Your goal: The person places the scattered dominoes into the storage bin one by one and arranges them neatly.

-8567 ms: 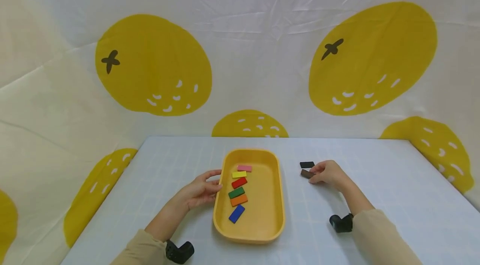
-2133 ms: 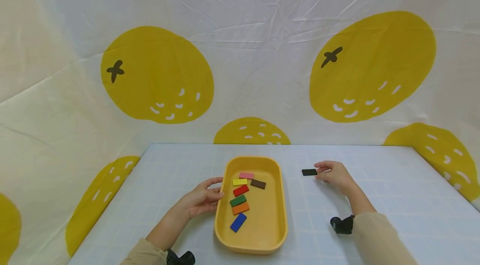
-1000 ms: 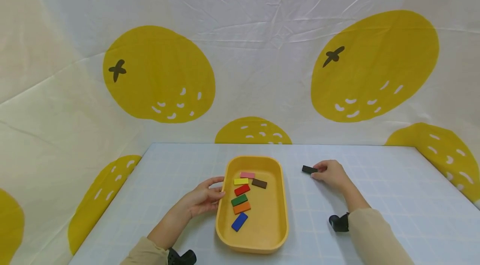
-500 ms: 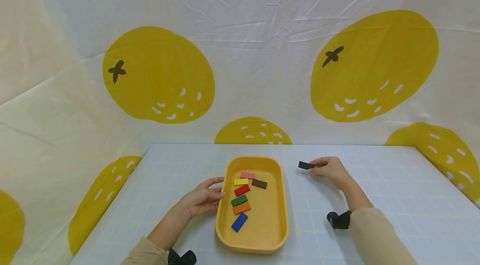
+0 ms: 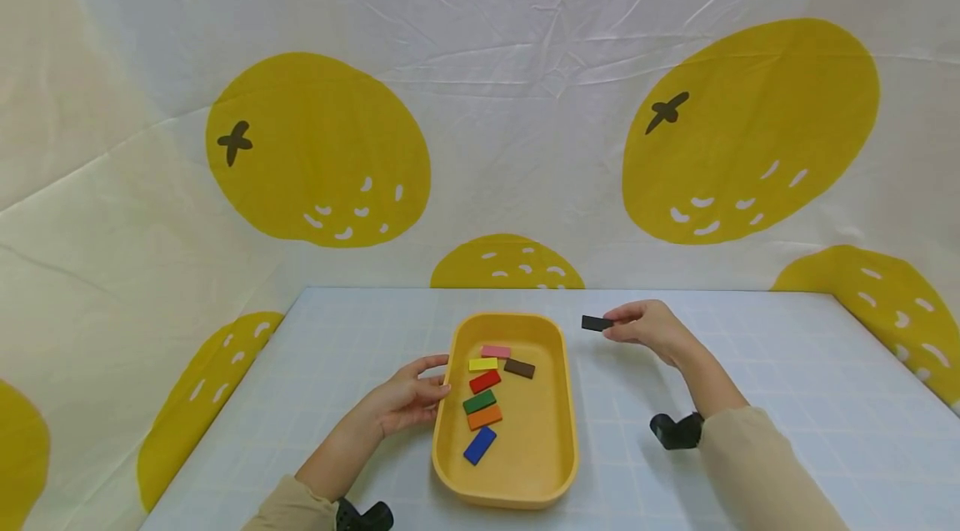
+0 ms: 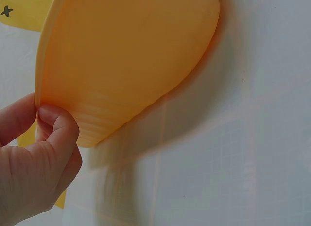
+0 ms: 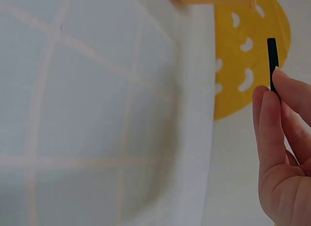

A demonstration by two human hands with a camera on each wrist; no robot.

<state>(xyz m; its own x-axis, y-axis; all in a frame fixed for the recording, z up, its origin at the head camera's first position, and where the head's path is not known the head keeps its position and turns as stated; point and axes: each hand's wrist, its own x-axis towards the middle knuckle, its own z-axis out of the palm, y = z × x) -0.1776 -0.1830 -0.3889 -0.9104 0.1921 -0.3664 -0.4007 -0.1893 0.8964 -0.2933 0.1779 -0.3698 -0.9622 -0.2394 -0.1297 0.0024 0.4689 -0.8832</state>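
In the head view my right hand pinches one end of a flat black rectangular block above the table, to the right of the yellow tray. The right wrist view shows the black block edge-on between thumb and fingertips. My left hand grips the tray's left rim; in the left wrist view the thumb and fingers pinch that rim. Inside the tray lie pink, yellow, brown, red, green, orange and blue blocks.
A pale checked cloth covers the table. Behind it hangs a white curtain printed with yellow fruit. Black wrist devices sit by both sleeves. The tray's right half shows bare floor.
The brown block went from the table into the tray. My right hand then took up the black block, raised it and carried it left towards the tray. My left hand keeps its grip.
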